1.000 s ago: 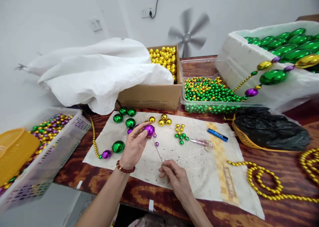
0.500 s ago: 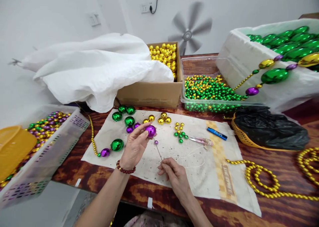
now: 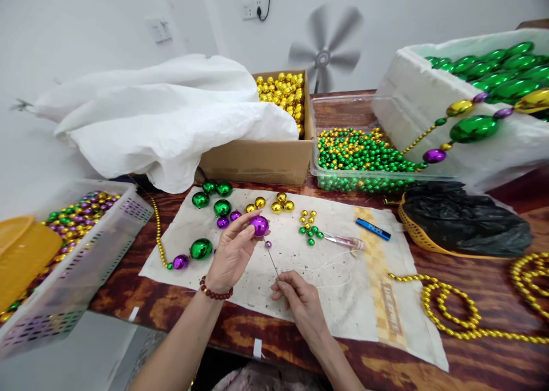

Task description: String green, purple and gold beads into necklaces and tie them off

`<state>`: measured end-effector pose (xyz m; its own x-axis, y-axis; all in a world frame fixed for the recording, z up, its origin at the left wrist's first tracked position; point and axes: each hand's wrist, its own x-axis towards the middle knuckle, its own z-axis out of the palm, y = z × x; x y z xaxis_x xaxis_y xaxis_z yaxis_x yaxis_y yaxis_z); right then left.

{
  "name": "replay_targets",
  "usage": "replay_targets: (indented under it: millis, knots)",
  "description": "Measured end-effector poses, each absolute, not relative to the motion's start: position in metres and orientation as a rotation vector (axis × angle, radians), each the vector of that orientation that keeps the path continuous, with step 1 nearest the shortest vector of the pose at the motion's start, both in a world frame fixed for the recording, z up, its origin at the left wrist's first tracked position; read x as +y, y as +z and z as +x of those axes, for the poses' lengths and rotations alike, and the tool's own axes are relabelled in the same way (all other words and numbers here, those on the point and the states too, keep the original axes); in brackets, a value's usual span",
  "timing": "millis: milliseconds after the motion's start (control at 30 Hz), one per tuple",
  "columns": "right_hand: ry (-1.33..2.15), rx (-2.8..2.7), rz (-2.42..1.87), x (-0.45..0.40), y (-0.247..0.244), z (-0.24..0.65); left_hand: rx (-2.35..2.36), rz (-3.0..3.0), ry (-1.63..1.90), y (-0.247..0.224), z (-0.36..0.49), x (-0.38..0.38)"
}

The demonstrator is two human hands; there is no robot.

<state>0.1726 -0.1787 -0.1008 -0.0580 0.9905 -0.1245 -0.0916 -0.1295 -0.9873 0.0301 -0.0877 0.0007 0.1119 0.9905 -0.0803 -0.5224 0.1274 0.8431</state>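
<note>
My left hand (image 3: 234, 252) pinches a shiny purple bead (image 3: 259, 226) between thumb and fingers above the cloth (image 3: 274, 288). Lower and to the right, my right hand (image 3: 300, 300) grips the end of a long thin needle (image 3: 271, 259). The needle's upper end meets the underside of the purple bead; whether it has entered the hole I cannot tell. A small purple bead (image 3: 268, 244) shows just below the large one. Left of my left hand, a large green bead (image 3: 201, 248) and a purple bead (image 3: 180, 262) are joined to a gold bead strand (image 3: 158, 231).
Several loose green beads (image 3: 222, 208), gold beads (image 3: 281, 204) and small green beads (image 3: 310, 234) lie on the cloth. Snips (image 3: 345, 240) and a blue marker (image 3: 373, 229) rest at right. Behind stand a cardboard box (image 3: 257, 162) and a clear bin (image 3: 381, 179). A basket (image 3: 107, 248) is left.
Almost nothing differs. Both hands keep their hold on the purple bead and the needle, and the view has shifted very slightly.
</note>
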Motion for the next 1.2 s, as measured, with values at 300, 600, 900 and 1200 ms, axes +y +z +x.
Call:
replay_targets:
  millis: [300,600,900,1200]
  knots:
    - [1.290,-1.151,-1.362,-0.170,-0.103,0.206,1.356,1.616,1.287,-0.027,0.021,-0.049]
    - [1.225,-0.877,-1.331,-0.173,-0.106,0.212,1.670,2.622,0.316,-0.052,0.045,-0.040]
    - [1.241,-0.819,-1.302,-0.173,-0.109,0.213,1.839,2.564,0.256,-0.045,0.073,0.003]
    - [1.258,-0.873,-1.291,-0.172,-0.109,0.211,1.447,2.230,0.946,-0.044,0.052,-0.020]
